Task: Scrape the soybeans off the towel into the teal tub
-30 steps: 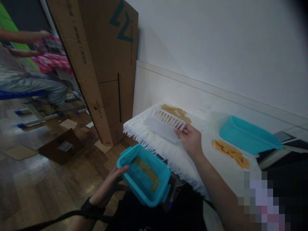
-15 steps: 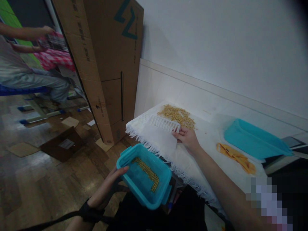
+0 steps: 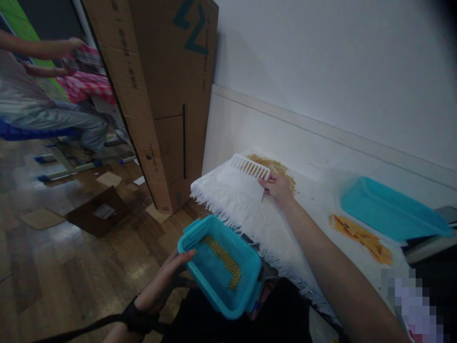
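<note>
My left hand [image 3: 167, 271] grips the left rim of a blue plastic container [image 3: 246, 252], thumb over the edge, held tilted just off the table's front edge. Round yellow beans [image 3: 223, 257] lie in a band across its bottom. With fingers closed, my right hand [image 3: 278, 188] holds a flat white plastic scraper [image 3: 243, 183] by its slotted end. The scraper is over the white fringed cloth [image 3: 250, 224]. Behind it, partly hidden by scraper and hand, a spread of yellow beans [image 3: 264, 162] lies on the cloth.
A blue scoop-shaped tray [image 3: 392, 209] and a folded orange cloth [image 3: 360, 238] lie to the right on the table. A tall cardboard box [image 3: 171, 95] stands at the left by the wall. Cardboard pieces [image 3: 98, 212] lie on the floor. Another person [image 3: 43, 95] sits at far left.
The scraper has tilted up and moved back toward the bean spread, covering more of it. The container stays at the table edge in my left hand. The view has shifted slightly.
</note>
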